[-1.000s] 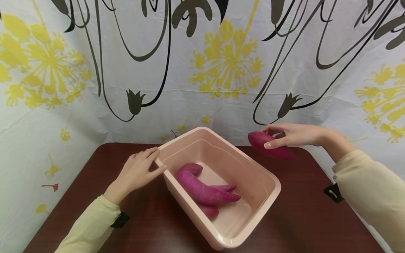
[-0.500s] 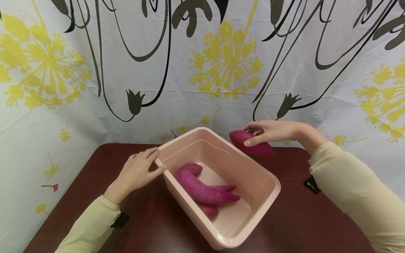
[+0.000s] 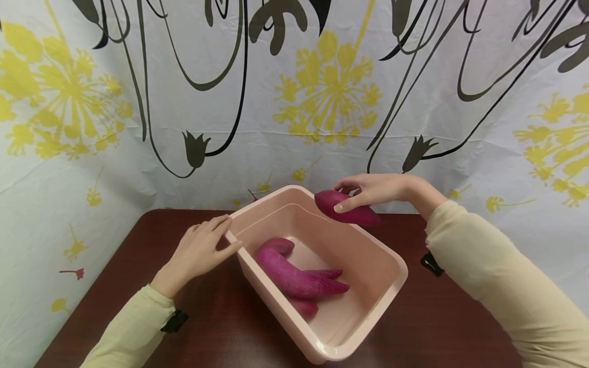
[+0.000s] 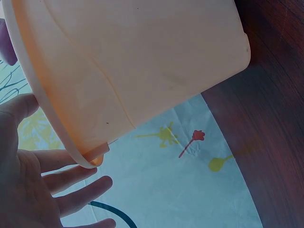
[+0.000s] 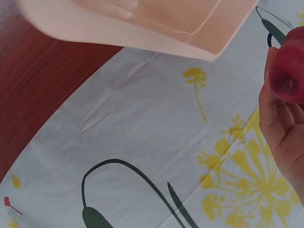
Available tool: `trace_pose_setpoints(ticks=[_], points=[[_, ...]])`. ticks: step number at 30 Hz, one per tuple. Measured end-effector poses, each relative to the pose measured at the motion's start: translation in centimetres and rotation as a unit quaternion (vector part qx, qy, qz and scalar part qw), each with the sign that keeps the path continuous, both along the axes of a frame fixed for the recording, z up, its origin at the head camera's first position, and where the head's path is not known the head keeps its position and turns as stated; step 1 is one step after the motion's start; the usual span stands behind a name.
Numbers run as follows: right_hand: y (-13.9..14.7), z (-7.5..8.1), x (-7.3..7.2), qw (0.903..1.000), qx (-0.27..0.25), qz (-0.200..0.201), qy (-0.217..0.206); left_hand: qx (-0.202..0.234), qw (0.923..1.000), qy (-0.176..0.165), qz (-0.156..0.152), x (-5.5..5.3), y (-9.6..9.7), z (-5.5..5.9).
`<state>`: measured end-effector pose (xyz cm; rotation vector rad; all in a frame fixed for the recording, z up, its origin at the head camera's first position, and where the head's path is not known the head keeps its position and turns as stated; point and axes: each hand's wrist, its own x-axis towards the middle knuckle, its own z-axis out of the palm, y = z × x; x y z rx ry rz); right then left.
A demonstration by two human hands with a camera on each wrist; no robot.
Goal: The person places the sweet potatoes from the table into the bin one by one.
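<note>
In the head view, my right hand grips a purple sweet potato between thumb and fingers, above the far right rim of a pink plastic tub. The right wrist view shows one rounded end of this sweet potato and part of the right hand. My left hand rests on the tub's left corner, its fingers fairly straight. In the left wrist view, the left hand's thumb and index finger touch the rim, while other fingers spread beside it. Several sweet potatoes lie in the tub, partly overlapping.
The tub stands at an angle on a dark reddish-brown table. Behind the table hangs a pale sheet with yellow and dark plant prints. Each sleeve has a black wrist device strapped near the cuff.
My right hand has moved left with the sweet potato, from beyond the tub's right side to above its rim. The left hand, the tub and the sweet potatoes inside look unmoved.
</note>
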<state>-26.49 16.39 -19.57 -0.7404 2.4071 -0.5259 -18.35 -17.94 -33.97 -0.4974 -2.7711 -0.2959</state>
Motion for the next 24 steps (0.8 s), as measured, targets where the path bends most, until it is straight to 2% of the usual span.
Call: trace_pose_setpoints(ticks=[13,24], points=[[-2.5,-0.6,-0.3,0.9988,-0.023,0.037,-0.021,-0.001,1.0,0.002,-0.001,0.0,0.1,0.0],[-4.7,-1.3,-0.4,0.9978,-0.022,0.05,-0.038,0.001,1.0,0.001,-0.001,0.1,0.0,0.0]])
